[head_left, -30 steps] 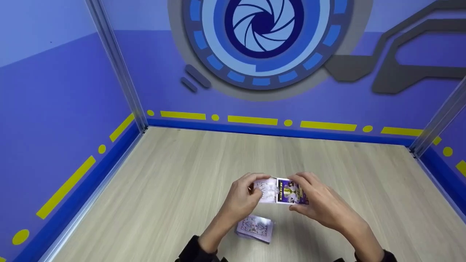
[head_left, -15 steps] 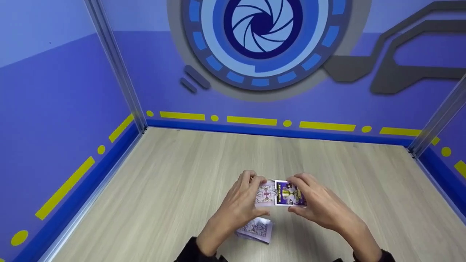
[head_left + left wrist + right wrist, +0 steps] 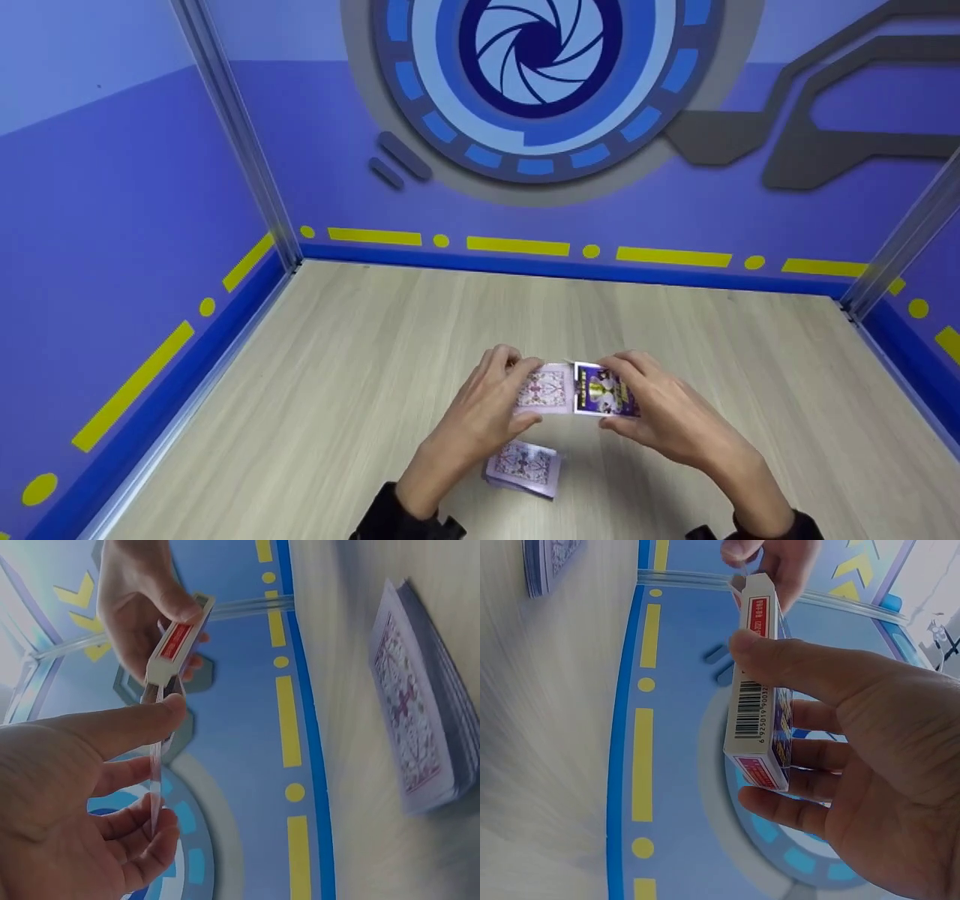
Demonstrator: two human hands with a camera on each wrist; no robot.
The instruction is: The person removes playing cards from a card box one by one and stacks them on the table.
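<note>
In the head view my left hand (image 3: pixel 480 409) pinches a patterned playing card (image 3: pixel 545 388) by its long edges, thumb below and fingers above. The left wrist view shows this card (image 3: pixel 155 784) edge-on and thin; whether it is a single card is unclear. Its right end meets the open end of a small purple and white card box (image 3: pixel 604 391). My right hand (image 3: pixel 667 416) grips that box, thumb on the barcode side of the box (image 3: pixel 751 697) and fingers on the opposite side. Below my left hand, a stack of playing cards (image 3: pixel 525 469) lies back up on the table.
The light wood tabletop (image 3: pixel 360 360) is bounded by a blue back wall (image 3: pixel 645 202) and side walls with yellow dashes. A metal post (image 3: pixel 247 142) stands at the back left corner, another post (image 3: pixel 900 240) at the back right.
My left thumb has moved off the card's face to its lower edge, and the hand has shifted left. More of the card's back now shows. My right hand keeps the box nearly in place.
</note>
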